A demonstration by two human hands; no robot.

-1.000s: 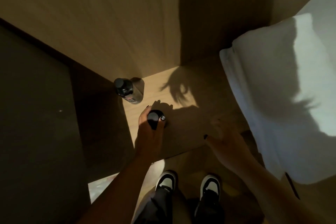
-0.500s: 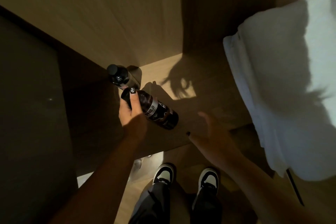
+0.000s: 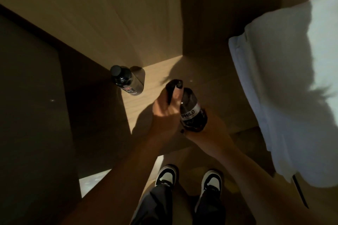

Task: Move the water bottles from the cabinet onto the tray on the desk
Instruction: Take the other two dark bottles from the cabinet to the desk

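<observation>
One bottle (image 3: 128, 82) on the cabinet shelf (image 3: 157, 78) at left — another bottle (image 3: 192, 113) right of it, between both hands.

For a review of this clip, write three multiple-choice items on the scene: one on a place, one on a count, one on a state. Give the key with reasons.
1. Where does the standing bottle stand?
A. On the cabinet shelf, near its left edge
B. On the floor by the shoes
C. On the white cloth

2. How many bottles show?
A. One
B. Two
C. Four

3. How is the PH8.0 bottle held?
A. Lying loose on the shelf
B. Upright in one hand
C. Tilted, with both hands on it

Key:
1 A: it stands upright on the lit wooden shelf, beside the dark left side.
2 B: one stands on the shelf and one is in the hands.
3 C: the left hand has its grip round the neck end, and the right hand is at the base.
</observation>
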